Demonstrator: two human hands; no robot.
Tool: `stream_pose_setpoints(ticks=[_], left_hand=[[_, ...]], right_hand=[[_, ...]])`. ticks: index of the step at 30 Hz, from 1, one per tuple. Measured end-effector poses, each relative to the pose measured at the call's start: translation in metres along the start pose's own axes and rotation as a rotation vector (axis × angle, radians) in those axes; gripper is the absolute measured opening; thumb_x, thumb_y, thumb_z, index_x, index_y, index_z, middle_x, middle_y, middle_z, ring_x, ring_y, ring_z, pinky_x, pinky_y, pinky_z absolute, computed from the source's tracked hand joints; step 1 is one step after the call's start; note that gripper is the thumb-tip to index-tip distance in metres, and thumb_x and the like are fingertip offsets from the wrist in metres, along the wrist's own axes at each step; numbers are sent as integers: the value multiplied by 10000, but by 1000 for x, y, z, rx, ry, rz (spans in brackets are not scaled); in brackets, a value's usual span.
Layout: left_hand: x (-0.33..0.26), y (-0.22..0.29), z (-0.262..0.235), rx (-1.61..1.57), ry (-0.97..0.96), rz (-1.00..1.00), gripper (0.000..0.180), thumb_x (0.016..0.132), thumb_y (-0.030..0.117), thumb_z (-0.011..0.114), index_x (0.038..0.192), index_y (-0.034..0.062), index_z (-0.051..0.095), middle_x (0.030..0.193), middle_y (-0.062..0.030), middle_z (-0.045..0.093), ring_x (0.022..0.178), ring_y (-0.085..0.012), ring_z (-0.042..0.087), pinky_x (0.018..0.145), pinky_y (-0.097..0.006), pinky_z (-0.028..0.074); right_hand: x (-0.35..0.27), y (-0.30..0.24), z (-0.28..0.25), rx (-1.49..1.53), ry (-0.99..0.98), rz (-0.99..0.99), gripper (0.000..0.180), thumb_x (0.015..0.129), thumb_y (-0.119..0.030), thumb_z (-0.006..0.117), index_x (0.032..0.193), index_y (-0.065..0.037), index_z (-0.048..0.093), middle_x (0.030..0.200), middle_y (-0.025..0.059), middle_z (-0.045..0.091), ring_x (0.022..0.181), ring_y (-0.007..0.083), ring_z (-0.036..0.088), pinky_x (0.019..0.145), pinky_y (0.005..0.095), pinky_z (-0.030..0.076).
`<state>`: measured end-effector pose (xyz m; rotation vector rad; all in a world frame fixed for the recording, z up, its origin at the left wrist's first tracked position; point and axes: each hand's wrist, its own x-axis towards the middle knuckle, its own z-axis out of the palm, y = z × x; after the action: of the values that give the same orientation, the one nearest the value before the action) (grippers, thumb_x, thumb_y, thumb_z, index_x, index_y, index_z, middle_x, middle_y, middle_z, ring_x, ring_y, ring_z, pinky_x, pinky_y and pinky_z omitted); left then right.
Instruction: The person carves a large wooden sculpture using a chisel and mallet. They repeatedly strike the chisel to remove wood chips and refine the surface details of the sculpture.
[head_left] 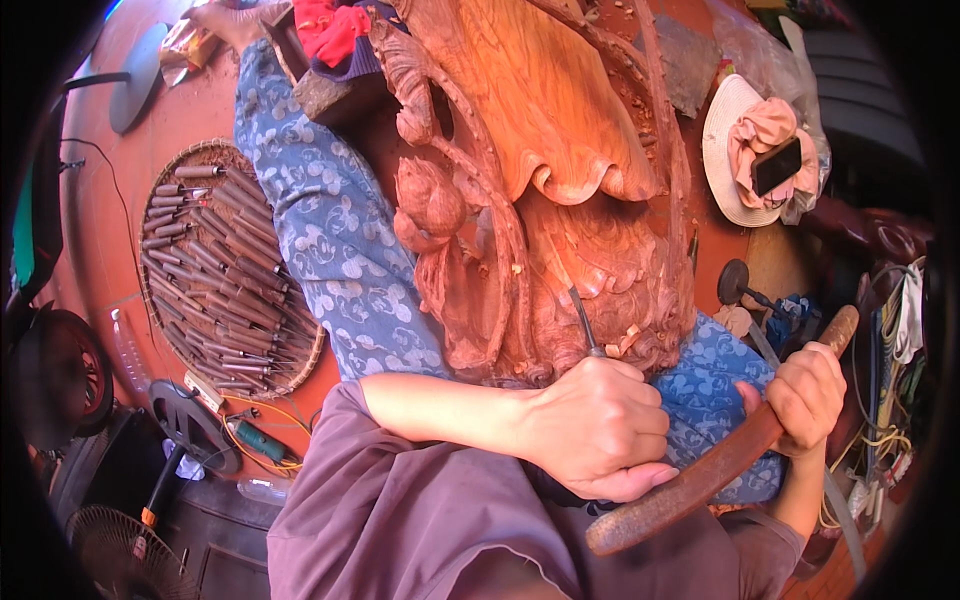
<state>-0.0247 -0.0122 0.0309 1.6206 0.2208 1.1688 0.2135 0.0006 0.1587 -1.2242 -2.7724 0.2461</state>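
Head view | left hand (600, 425) clenched on chisel (583, 318), handle hidden | right hand (805, 395) grips wooden mallet (700, 470) | tip probably touching carving (540, 190)

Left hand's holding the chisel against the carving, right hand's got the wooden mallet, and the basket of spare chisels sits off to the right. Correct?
Not quite. In the head view the basket of spare chisels sits to the person's left. Left hand holds the chisel against the carving; right hand holds the mallet.

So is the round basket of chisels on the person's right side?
No, the basket lies to the left of the carving, beyond the blue patterned cloth.
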Motion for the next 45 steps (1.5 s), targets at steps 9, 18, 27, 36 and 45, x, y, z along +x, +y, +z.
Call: stream_pose_setpoints(ticks=[9,18,27,36,45], left_hand=[[0,10,9,-116,-31,-61,280,845,234,628,628,103,508,630,-27,452,570,-213,507,491,-344,383],[1,-2,-4,-199,-28,-104,317,897,257,563,628,111,481,639,-27,427,556,-204,480,479,-341,369],[7,-8,-14,-297,45,-222,252,892,233,570,679,100,561,637,-29,452,556,-207,500,474,-334,375],[3,-10,-11,-316,62,-223,209,860,201,567,678,98,580,629,-16,469,546,-192,507,467,-334,380],[2,-15,-14,-292,121,-214,217,846,176,537,655,82,579,616,-31,470,529,-216,498,465,-345,378]], right_hand=[[-4,0,0,48,29,39,361,595,-61,863,711,-29,522,675,82,529,596,266,518,569,402,462],[2,10,5,98,-38,104,383,603,-65,869,757,-39,519,680,79,534,596,259,519,561,390,458],[11,20,11,137,-62,152,398,625,-83,869,767,-43,499,679,81,528,586,262,511,551,385,445],[9,22,9,191,-13,157,328,677,39,769,774,-46,467,696,86,528,569,261,497,550,394,457],[1,18,18,137,-22,154,325,679,102,697,801,-62,443,684,87,516,559,259,501,531,392,472]])
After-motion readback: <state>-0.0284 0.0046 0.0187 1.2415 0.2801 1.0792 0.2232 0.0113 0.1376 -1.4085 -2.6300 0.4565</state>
